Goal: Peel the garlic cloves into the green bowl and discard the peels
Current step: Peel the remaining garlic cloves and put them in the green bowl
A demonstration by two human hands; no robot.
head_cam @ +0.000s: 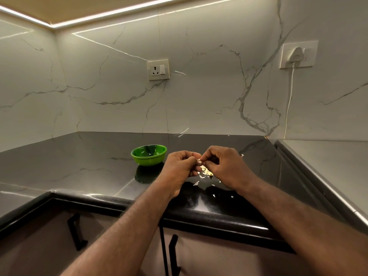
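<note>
A small pale garlic clove (199, 161) is being pinched between the fingertips of both hands, just above the black countertop (83, 166) and to the right of the green bowl (149, 155); most of the clove is hiding behind the fingers, so how much skin it is wearing cannot be told. The left hand (180, 169) is curling its fingers round the clove from the left, and the right hand (224, 166) is meeting it from the right, thumb and forefinger closing on the same piece, so the two hands are touching at the fingertips. Directly below them a little heap of yellowish garlic bits and peels (206, 172) is lying on the counter, and stray white peel flakes (196, 183) are scattering around it toward the counter's front edge. The bowl is standing upright, near the left hand but apart from it; what it is holding cannot be made out. Behind, a marble-patterned wall is carrying a bare socket (158, 69) and, further right, a second socket with a white plug (296, 54) whose cord (289, 100) is hanging down. Under the counter, black cabinet handles (76, 232) are showing.
</note>
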